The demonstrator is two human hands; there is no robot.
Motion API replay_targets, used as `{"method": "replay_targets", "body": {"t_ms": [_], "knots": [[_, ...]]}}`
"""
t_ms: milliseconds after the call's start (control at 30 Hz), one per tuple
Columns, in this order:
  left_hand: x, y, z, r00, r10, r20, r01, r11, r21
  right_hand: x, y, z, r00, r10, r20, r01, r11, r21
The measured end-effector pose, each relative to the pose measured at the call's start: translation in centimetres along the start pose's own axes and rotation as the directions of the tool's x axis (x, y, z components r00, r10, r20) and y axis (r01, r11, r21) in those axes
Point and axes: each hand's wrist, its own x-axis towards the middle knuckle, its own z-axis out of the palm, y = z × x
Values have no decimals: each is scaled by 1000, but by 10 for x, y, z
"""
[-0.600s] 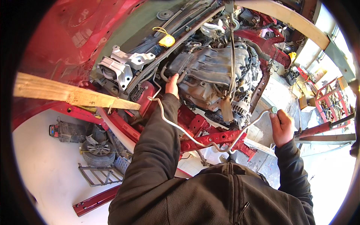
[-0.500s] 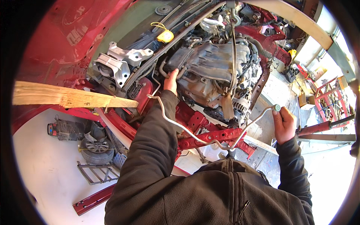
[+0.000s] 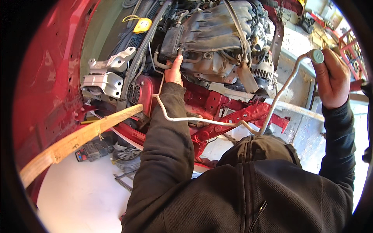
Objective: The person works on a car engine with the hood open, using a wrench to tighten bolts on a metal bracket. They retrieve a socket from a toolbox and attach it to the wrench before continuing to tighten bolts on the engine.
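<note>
A thin, bent metal pipe (image 3: 219,122) with a pale green round cap (image 3: 317,56) at its end crosses in front of my chest. My right hand (image 3: 331,75) is raised at the right, its fingers closed round the capped end. Toward the left, the pipe bends upward past my left forearm to the engine side. My left hand (image 3: 173,73) reaches to the near left corner of the engine (image 3: 215,31), thumb up against a short dark hose (image 3: 181,47). Its fingers curl round the hose from below, mostly hidden.
A strap (image 3: 236,25) crosses the engine. A wooden beam (image 3: 83,134) juts in from the left. Silver mounting brackets (image 3: 103,82) and a yellow tape measure (image 3: 142,25) lie left of the engine. Red body rails (image 3: 233,120) run below it.
My right hand has moved up and right, carrying the capped pipe end closer to view. My left hand remains at the engine's hose. The whole view has shifted.
</note>
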Motion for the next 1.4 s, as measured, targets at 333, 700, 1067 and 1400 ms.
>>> {"method": "replay_targets", "body": {"t_ms": [333, 700, 1067, 1400], "knots": [[-4, 0, -7, 998, -58, 40, 56, 998, 29, -41, -2, 8, 979, 199, -50, -196, 978, 67], [-6, 5, -6, 996, -92, -10, 92, 995, 34, -74, 6, 47, 866, 497, 64, -497, 835, 236], [-5, 3, -1, 998, -38, -57, 37, 999, -17, -145, 36, -24, 974, 205, -98, -209, 977, -39], [1, -3, -1, 994, 84, -65, -82, 996, 37, -155, 72, -65, 937, 326, 121, -335, 940, 59]]}}
